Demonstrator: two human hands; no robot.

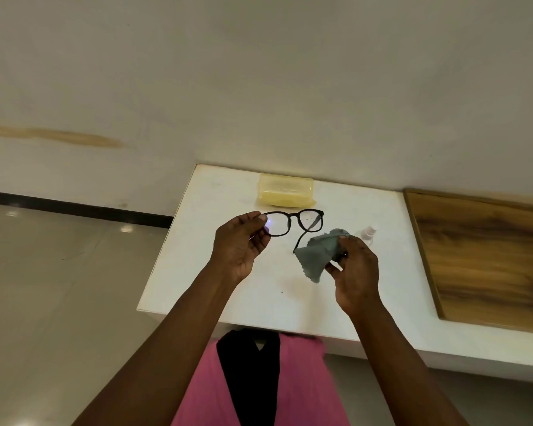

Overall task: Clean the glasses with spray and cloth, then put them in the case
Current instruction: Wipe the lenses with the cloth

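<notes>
My left hand (240, 241) pinches the left end of the black-framed glasses (296, 216) and holds them up above the white table (216, 192), lenses facing me. One temple arm hangs down toward the cloth. My right hand (356, 269) grips a crumpled grey cleaning cloth (317, 253) just below and to the right of the right lens, apart from it. A yellow translucent glasses case (285, 193) lies shut at the table's far edge by the wall. A small clear spray bottle (368, 232) stands behind my right hand, partly hidden.
A wooden panel (486, 253) lies on the right side of the white surface. The wall rises right behind the table. Tiled floor spreads to the left beyond the table's left edge. My pink and black clothing shows below.
</notes>
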